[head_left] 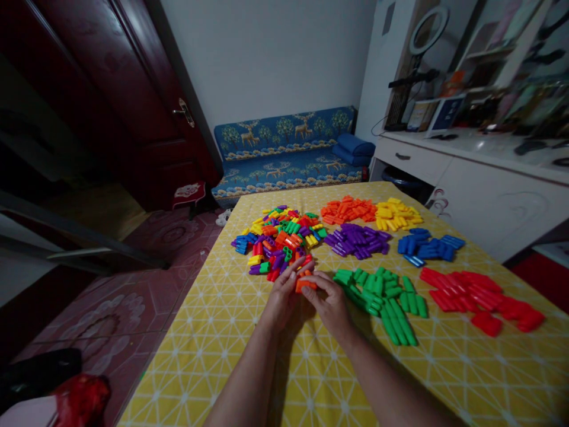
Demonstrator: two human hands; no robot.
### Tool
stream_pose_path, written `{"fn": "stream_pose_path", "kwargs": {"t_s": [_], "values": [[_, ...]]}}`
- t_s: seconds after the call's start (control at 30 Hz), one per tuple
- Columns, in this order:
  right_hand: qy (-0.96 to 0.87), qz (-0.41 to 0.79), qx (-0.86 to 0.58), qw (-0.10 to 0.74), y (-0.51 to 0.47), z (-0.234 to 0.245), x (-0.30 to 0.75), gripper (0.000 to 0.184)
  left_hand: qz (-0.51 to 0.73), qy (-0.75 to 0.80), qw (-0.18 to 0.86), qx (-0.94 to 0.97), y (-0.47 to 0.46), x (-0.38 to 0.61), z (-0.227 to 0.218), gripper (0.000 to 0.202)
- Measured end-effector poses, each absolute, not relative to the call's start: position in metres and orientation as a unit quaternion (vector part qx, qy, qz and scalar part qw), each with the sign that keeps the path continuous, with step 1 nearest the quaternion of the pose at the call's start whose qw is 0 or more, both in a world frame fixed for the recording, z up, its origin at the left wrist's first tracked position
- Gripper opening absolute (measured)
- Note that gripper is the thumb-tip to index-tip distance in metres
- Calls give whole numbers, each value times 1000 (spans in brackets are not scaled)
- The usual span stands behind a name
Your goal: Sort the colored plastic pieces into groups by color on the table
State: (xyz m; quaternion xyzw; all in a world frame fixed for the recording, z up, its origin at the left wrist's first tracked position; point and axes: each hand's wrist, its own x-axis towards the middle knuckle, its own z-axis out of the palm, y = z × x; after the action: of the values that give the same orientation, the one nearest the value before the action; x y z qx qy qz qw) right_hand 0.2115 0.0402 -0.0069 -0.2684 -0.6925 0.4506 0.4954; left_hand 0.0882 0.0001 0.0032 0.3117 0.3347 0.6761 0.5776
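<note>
Between my two hands, low over the table, are orange plastic building pieces [306, 283]. My left hand [284, 292] has its fingers closed against their left side. From the right, my right hand [328, 296] pinches the same pieces with thumb and fingers. Just beyond my hands lies a mixed-colour pile of building pieces [284, 232]. Green pieces [382, 290] lie beside my right hand. Farther off are sorted heaps of purple pieces [358, 240], orange pieces [347, 209], yellow pieces [397, 214], blue pieces [430, 244] and red pieces [475, 292].
The pieces rest on a table with a yellow patterned cloth [213, 356]. Behind it stands a blue patterned sofa [288, 148]. At the right is a white cabinet [498, 201] with a ring light [429, 29]. A dark red door [128, 89] and small stool [190, 194] are at the left.
</note>
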Motion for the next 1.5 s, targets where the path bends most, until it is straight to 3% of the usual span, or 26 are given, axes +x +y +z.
{"fn": "stream_pose_path", "kwargs": {"t_s": [0.17, 0.4, 0.53, 0.83, 1.03, 1.17, 1.3, 1.43, 1.5], "values": [[-666, 453, -276, 524, 44, -10, 213, 19, 678, 379, 530, 340, 1, 88, -1, 44], [-578, 511, -320, 551, 47, -3, 218, 29, 565, 555, 293, 536, 2, 91, -10, 30], [-500, 578, -353, 540, 49, -4, 221, 42, 528, 573, 260, 570, 1, 95, -8, 29], [-496, 593, -358, 524, 47, 0, 224, 45, 519, 601, 237, 560, 2, 94, -10, 27], [-566, 544, -363, 503, 70, 20, 235, 48, 521, 619, 237, 538, 5, 91, -13, 28], [-679, 513, -361, 381, 129, 34, 240, 42, 522, 616, 243, 538, 7, 90, -18, 27], [-783, 322, -446, 290, 202, 58, 242, 27, 528, 614, 251, 531, 9, 90, -21, 26], [-771, 185, -510, 333, 252, 75, 246, 43, 531, 614, 260, 523, 9, 90, -21, 26], [-772, 140, -536, 312, 262, 72, 248, 46, 533, 614, 262, 519, 9, 90, -21, 26]]}}
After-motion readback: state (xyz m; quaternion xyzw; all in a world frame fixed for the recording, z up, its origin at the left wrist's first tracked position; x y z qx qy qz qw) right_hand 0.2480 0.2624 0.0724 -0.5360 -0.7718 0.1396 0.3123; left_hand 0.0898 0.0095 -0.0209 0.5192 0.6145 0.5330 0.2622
